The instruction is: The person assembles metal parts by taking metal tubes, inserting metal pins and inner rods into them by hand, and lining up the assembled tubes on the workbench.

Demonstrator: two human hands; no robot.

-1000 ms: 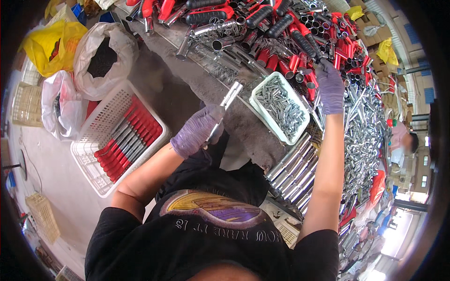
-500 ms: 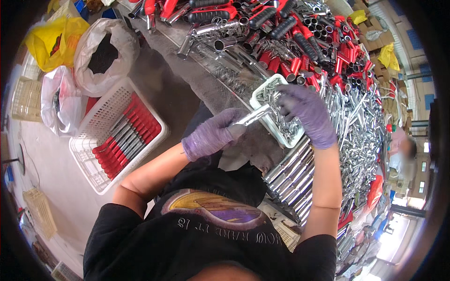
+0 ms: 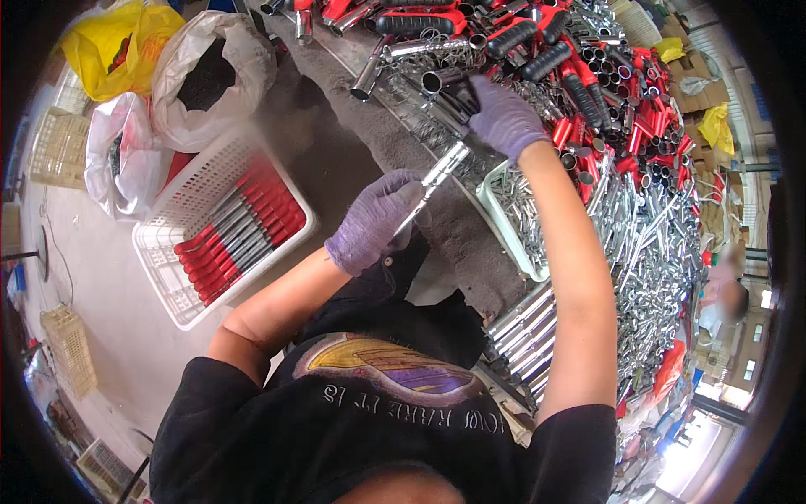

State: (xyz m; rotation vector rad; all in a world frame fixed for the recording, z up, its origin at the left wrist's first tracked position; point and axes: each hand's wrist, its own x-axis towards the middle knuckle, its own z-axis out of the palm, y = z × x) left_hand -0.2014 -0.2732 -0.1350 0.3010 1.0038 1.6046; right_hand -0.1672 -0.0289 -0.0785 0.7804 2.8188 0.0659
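Note:
My left hand (image 3: 374, 220), in a purple glove, is closed around a shiny chrome metal tube (image 3: 445, 165) that tilts up to the right. A thin end of metal shows below the fingers. My right hand (image 3: 506, 120), gloved too, reaches over the heap on the bench, its fingers apart beside some thin metal strips (image 3: 449, 105); the fingertips are partly hidden. Under my right forearm stands a pale tray (image 3: 495, 225) of small metal pins. Several chrome tubes (image 3: 527, 332) lie in a row nearer to me.
Red and black-handled metal tools (image 3: 504, 38) are heaped at the far side. Loose small metal parts (image 3: 646, 252) cover the bench at right. At left a white basket (image 3: 189, 202) holds red-ended tools, near white (image 3: 172, 126) and yellow (image 3: 92, 59) bags. Another person (image 3: 726, 294) is at far right.
My right hand has left the tray of pins and moved farther off, to the metal strips. My left hand keeps the tube, now tilted more steeply. The whole view has shifted slightly.

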